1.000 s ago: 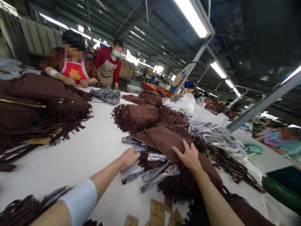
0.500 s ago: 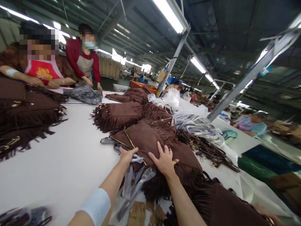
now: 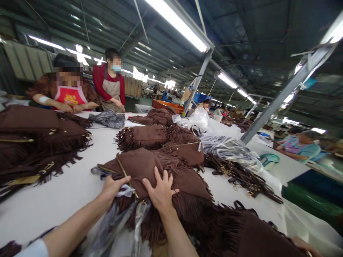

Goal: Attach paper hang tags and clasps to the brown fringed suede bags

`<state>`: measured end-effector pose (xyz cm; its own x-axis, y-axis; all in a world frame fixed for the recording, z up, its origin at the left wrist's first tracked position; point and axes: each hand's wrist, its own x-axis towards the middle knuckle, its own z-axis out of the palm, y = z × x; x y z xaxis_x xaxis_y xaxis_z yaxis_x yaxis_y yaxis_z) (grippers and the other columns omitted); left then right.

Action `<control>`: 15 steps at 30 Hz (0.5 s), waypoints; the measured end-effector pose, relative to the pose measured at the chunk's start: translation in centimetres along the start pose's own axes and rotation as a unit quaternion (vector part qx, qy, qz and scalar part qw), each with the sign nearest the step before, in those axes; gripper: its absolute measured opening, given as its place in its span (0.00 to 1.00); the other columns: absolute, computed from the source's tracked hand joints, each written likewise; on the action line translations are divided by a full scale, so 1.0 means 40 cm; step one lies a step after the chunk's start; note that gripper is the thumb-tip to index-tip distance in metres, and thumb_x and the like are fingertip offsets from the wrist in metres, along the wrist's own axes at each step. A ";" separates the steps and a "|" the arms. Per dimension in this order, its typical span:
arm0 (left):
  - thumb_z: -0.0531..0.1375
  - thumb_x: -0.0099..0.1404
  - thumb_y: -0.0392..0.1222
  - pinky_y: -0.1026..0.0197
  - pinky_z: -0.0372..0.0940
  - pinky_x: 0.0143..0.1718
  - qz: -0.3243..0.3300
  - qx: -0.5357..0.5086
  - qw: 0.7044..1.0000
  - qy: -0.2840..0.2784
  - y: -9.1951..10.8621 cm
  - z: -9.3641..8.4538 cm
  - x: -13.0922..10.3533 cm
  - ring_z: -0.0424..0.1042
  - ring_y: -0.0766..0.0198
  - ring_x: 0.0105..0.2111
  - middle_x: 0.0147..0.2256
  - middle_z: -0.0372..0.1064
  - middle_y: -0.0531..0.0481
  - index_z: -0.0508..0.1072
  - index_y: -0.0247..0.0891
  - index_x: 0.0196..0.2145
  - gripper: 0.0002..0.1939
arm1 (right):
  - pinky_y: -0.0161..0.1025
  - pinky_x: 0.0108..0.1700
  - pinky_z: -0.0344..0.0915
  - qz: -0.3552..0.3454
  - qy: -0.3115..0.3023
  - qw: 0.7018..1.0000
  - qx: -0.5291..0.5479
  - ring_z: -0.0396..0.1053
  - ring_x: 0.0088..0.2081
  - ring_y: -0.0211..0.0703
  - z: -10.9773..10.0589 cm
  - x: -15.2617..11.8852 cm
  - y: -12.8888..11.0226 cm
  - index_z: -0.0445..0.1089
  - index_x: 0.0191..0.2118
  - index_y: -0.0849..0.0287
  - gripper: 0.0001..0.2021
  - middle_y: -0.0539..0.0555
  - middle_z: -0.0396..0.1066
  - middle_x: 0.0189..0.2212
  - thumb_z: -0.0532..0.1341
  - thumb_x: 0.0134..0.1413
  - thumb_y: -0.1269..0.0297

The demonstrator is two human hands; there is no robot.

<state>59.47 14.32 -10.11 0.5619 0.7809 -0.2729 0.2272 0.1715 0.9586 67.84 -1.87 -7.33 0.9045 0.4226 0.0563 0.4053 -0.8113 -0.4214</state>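
A dark brown fringed bag (image 3: 142, 166) lies flat on the white table (image 3: 80, 189), its gold zipper (image 3: 122, 166) along the left side. My left hand (image 3: 112, 187) grips that zippered edge, thumb on top and the other fingers mostly hidden. Spread flat on the bag's middle is my right hand (image 3: 162, 189), fingers apart. Plastic-wrapped straps (image 3: 139, 221) hang from the near edge below my hands. Another fringed bag (image 3: 252, 232) lies at the lower right, close to my right forearm.
More fringed bags (image 3: 150, 137) lie behind, and a stack (image 3: 29, 121) stands at left. Loose brown straps (image 3: 241, 175) and white-wrapped straps (image 3: 227, 148) lie at right. A metal post (image 3: 284, 91) rises beyond them. Two people (image 3: 109, 82) are across the table.
Both hands have moved left with the fringed bag, showing more of a zippered bag behind it. The view has shifted, and the wrapped straps have swung nearer.
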 end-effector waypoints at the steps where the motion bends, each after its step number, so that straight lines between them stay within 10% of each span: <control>1: 0.67 0.50 0.46 0.54 0.73 0.37 -0.002 0.003 1.000 0.006 0.010 -0.060 0.004 0.78 0.51 0.36 0.38 0.77 0.39 0.70 0.33 0.40 0.22 | 0.85 0.50 0.42 -0.020 -0.003 1.000 0.013 0.39 0.67 0.75 0.019 -0.014 -0.041 0.52 0.66 0.41 0.36 0.65 0.47 0.68 0.55 0.54 0.36; 5: 0.67 0.42 0.56 0.52 0.72 0.39 0.021 0.078 0.995 0.056 0.024 -0.274 0.031 0.76 0.46 0.40 0.39 0.77 0.37 0.69 0.35 0.38 0.29 | 0.85 0.51 0.40 -0.125 -0.014 0.991 0.041 0.42 0.67 0.74 0.116 -0.039 -0.195 0.52 0.66 0.41 0.37 0.65 0.48 0.68 0.55 0.53 0.34; 9: 0.63 0.46 0.61 0.54 0.71 0.40 0.024 0.212 0.976 -0.040 0.009 -0.421 0.016 0.74 0.46 0.46 0.44 0.75 0.36 0.71 0.36 0.37 0.28 | 0.80 0.54 0.46 -0.193 -0.027 0.979 -0.055 0.46 0.67 0.67 0.197 -0.053 -0.298 0.57 0.63 0.36 0.35 0.58 0.52 0.67 0.58 0.50 0.34; 15: 0.59 0.54 0.50 0.64 0.66 0.31 -0.024 0.306 0.949 -0.068 0.044 -0.725 -0.058 0.72 0.56 0.39 0.42 0.75 0.44 0.74 0.36 0.41 0.19 | 0.84 0.51 0.43 -0.224 -0.023 0.970 -0.089 0.42 0.66 0.76 0.276 -0.009 -0.279 0.59 0.64 0.47 0.28 0.66 0.49 0.67 0.57 0.60 0.50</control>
<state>35.50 30.24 -5.46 0.6271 0.6888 -0.3636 0.6516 -0.2081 0.7295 61.52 11.48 -12.64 0.6266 0.7638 0.1547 0.7770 -0.5969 -0.2000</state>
